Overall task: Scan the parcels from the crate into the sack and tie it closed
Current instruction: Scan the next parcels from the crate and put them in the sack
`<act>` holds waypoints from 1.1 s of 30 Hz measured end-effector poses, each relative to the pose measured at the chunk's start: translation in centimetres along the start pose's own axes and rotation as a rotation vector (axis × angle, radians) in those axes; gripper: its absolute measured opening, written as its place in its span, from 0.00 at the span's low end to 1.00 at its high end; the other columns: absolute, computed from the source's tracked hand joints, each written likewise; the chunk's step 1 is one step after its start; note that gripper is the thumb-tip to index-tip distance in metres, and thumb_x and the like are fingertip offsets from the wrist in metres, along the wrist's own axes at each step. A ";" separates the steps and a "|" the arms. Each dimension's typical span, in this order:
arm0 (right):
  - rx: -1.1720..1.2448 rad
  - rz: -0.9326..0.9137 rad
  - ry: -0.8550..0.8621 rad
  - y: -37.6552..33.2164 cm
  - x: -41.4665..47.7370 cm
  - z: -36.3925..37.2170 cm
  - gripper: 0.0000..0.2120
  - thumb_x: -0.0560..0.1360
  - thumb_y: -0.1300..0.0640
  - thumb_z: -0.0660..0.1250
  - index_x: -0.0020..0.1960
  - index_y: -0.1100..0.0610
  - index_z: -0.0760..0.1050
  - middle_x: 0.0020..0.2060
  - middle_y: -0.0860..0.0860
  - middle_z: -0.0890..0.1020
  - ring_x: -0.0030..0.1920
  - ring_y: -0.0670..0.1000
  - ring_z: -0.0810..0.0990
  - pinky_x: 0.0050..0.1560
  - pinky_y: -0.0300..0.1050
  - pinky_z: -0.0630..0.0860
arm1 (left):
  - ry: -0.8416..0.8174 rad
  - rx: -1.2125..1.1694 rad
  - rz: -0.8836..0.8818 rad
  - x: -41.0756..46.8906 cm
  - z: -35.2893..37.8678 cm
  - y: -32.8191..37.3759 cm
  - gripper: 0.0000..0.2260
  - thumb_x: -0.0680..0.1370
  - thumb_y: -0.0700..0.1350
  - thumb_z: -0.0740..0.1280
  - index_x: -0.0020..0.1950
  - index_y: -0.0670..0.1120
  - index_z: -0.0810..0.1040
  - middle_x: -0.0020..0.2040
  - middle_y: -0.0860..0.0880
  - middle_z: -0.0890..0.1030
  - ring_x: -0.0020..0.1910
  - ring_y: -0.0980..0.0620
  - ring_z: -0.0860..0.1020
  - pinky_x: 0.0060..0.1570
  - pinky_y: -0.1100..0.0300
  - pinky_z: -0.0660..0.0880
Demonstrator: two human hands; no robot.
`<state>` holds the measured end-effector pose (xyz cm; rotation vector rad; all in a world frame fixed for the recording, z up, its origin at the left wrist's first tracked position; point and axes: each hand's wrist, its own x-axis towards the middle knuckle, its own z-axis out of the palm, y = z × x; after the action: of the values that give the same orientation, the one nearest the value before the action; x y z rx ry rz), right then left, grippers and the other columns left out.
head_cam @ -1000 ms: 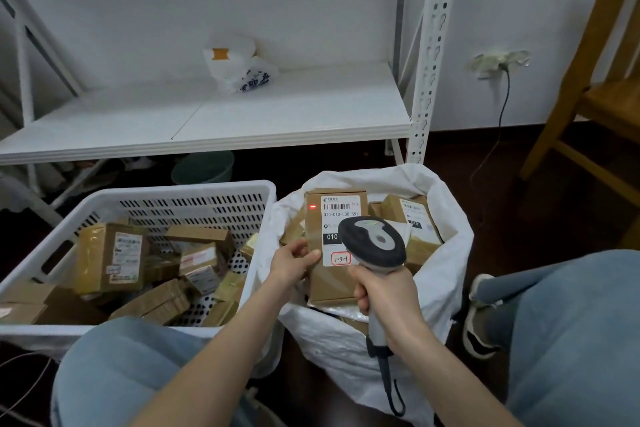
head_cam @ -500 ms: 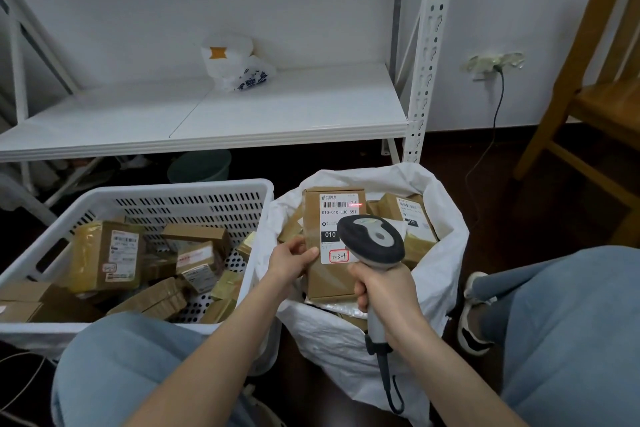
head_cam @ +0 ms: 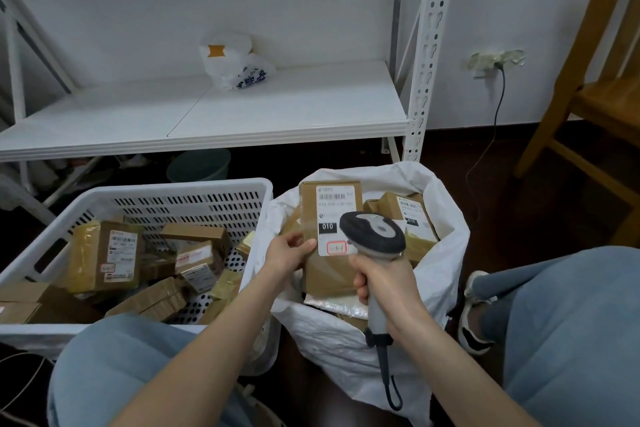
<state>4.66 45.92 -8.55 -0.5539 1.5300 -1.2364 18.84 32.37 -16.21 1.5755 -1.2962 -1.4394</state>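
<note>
Left hand (head_cam: 292, 255) fingers pinch the cardboard parcel (head_cam: 323, 276) by its edge; I judge it light, stiff; right hand (head_cam: 384, 279) grips barcode scanner (head_cam: 372, 234).

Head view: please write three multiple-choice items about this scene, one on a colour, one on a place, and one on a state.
1. The crate is: A green; B white; C brown.
2. The parcel in the left hand is: A over the sack; B inside the crate; C on a shelf.
3. The sack's mouth is: A tied; B folded flat; C open.

Answers:
1 B, its slotted walls are white.
2 A, the parcel stands above the sack's opening.
3 C, other parcels show inside the spread rim.
</note>
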 end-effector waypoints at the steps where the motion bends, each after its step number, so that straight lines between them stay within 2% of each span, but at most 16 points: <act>1: 0.024 -0.003 0.013 -0.3 0.5 -0.3 0.05 0.73 0.62 0.70 0.40 0.63 0.79 0.24 0.52 0.77 0.24 0.48 0.72 0.29 0.42 0.71 | 0.023 0.009 0.017 0.5 -0.2 0.7 0.21 0.77 0.41 0.70 0.68 0.40 0.72 0.52 0.47 0.80 0.47 0.48 0.80 0.45 0.53 0.80; 4: 0.108 -0.008 0.087 -1.8 2.5 -1.6 0.06 0.73 0.63 0.70 0.38 0.62 0.77 0.24 0.52 0.77 0.23 0.47 0.73 0.28 0.42 0.71 | 0.115 0.060 0.067 2.6 -0.7 3.2 0.23 0.76 0.45 0.70 0.69 0.41 0.71 0.57 0.43 0.80 0.51 0.44 0.80 0.51 0.45 0.80; 8: 0.133 -0.015 0.155 -3.7 5.4 -2.8 0.05 0.73 0.63 0.69 0.39 0.62 0.77 0.26 0.53 0.77 0.25 0.49 0.73 0.30 0.43 0.72 | 0.063 0.174 0.075 4.9 1.8 5.5 0.26 0.76 0.44 0.71 0.72 0.43 0.68 0.60 0.40 0.79 0.55 0.42 0.79 0.55 0.47 0.78; 10: 0.121 -0.004 0.175 -3.9 6.8 -2.9 0.05 0.73 0.62 0.69 0.40 0.62 0.77 0.26 0.53 0.77 0.26 0.49 0.73 0.31 0.43 0.73 | 0.000 0.384 0.127 5.6 4.2 5.1 0.29 0.74 0.43 0.73 0.73 0.46 0.68 0.62 0.43 0.79 0.58 0.44 0.78 0.61 0.52 0.74; 12: 0.106 0.007 0.192 -3.7 7.9 -2.8 0.04 0.72 0.62 0.70 0.39 0.62 0.78 0.24 0.52 0.77 0.25 0.49 0.73 0.32 0.45 0.73 | -0.107 0.618 0.172 5.8 6.8 4.0 0.31 0.73 0.42 0.73 0.74 0.49 0.67 0.63 0.47 0.79 0.59 0.46 0.78 0.61 0.53 0.73; 14: 0.104 0.022 0.196 -3.4 8.6 -2.5 0.04 0.72 0.63 0.70 0.39 0.62 0.78 0.23 0.52 0.76 0.24 0.49 0.73 0.31 0.44 0.73 | -0.143 0.826 0.199 6.2 8.4 2.9 0.25 0.73 0.44 0.71 0.70 0.50 0.71 0.60 0.47 0.80 0.56 0.46 0.78 0.56 0.53 0.75; 17: 0.099 0.047 0.193 -3.0 9.0 -2.1 0.06 0.72 0.64 0.69 0.37 0.62 0.77 0.24 0.53 0.76 0.24 0.49 0.72 0.30 0.43 0.72 | -0.062 1.072 0.200 6.8 8.5 2.2 0.14 0.76 0.47 0.65 0.61 0.49 0.77 0.56 0.45 0.79 0.54 0.44 0.78 0.50 0.53 0.76; 22: 0.069 0.044 0.150 -2.7 9.7 -0.9 0.08 0.73 0.62 0.70 0.35 0.61 0.77 0.23 0.51 0.77 0.24 0.48 0.73 0.30 0.43 0.72 | -0.082 0.926 0.312 6.8 6.0 1.6 0.14 0.75 0.45 0.68 0.61 0.47 0.78 0.55 0.48 0.81 0.55 0.47 0.78 0.53 0.52 0.77; 25: 0.041 0.020 0.105 -2.8 9.7 0.9 0.07 0.73 0.62 0.69 0.36 0.61 0.77 0.25 0.52 0.77 0.24 0.48 0.73 0.30 0.42 0.73 | -0.035 0.880 0.382 6.0 4.1 2.1 0.14 0.77 0.47 0.67 0.62 0.47 0.78 0.54 0.49 0.81 0.52 0.49 0.79 0.48 0.56 0.76; 27: 0.037 0.018 0.050 -3.0 9.6 3.0 0.09 0.73 0.62 0.69 0.35 0.60 0.76 0.25 0.53 0.76 0.23 0.47 0.72 0.28 0.42 0.71 | 0.027 0.818 0.376 5.6 2.0 2.4 0.12 0.77 0.47 0.66 0.60 0.49 0.79 0.54 0.51 0.82 0.49 0.49 0.80 0.48 0.56 0.77; 29: 0.066 0.044 -0.014 -3.3 9.3 5.5 0.08 0.73 0.62 0.69 0.36 0.61 0.75 0.22 0.52 0.74 0.21 0.47 0.71 0.26 0.41 0.69 | 0.077 0.760 0.351 5.3 -0.9 2.7 0.12 0.77 0.48 0.66 0.60 0.50 0.79 0.55 0.52 0.81 0.51 0.51 0.80 0.51 0.55 0.77; 33: 0.119 0.123 -0.161 -3.1 9.1 11.5 0.02 0.75 0.64 0.67 0.45 0.62 0.74 0.22 0.52 0.72 0.19 0.46 0.69 0.22 0.36 0.66 | 0.170 0.798 0.281 5.1 -7.9 1.4 0.13 0.77 0.46 0.66 0.62 0.47 0.78 0.58 0.51 0.80 0.55 0.49 0.78 0.54 0.54 0.76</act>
<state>11.16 32.43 -8.75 -0.4625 1.3272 -1.1516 25.68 25.92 -15.10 1.8294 -2.0267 -0.6073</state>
